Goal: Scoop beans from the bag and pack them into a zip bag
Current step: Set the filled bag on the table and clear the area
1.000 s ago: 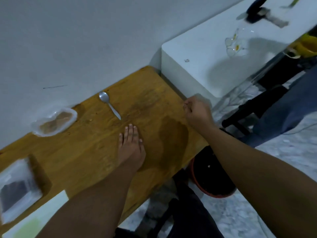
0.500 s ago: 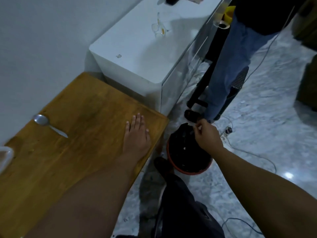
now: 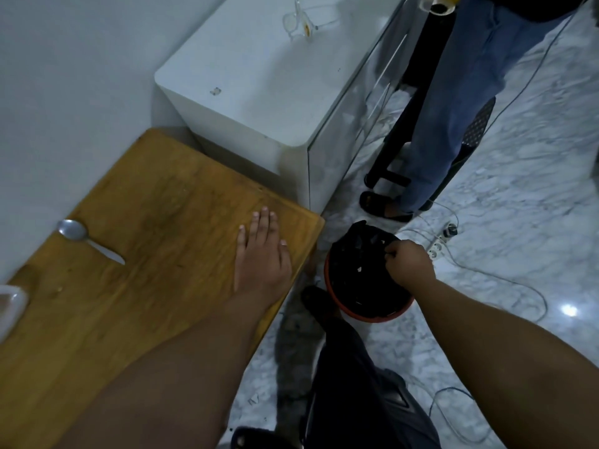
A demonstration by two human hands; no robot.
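My left hand [image 3: 262, 254] lies flat, palm down, on the wooden table [image 3: 155, 202] near its right end. My right hand [image 3: 406, 264] hangs off the table over a red-rimmed bin [image 3: 372, 314] lined with a black bag, fingers curled; nothing shows in them. A metal spoon [image 3: 87, 239] lies on the table at the left. Only a corner of a clear plastic bag [image 3: 9, 303] shows at the left edge. The bag of beans is out of view.
A white cabinet [image 3: 259, 76] stands beyond the table's end with clear glasses [image 3: 301, 24] on top. Another person's legs in jeans [image 3: 453, 108] stand by it. A power strip [image 3: 437, 247] and cables lie on the marble floor.
My right hand went from the table's far edge down and right to above the bin. The view swung right, so the bags slid out at the left. My left hand stayed flat.
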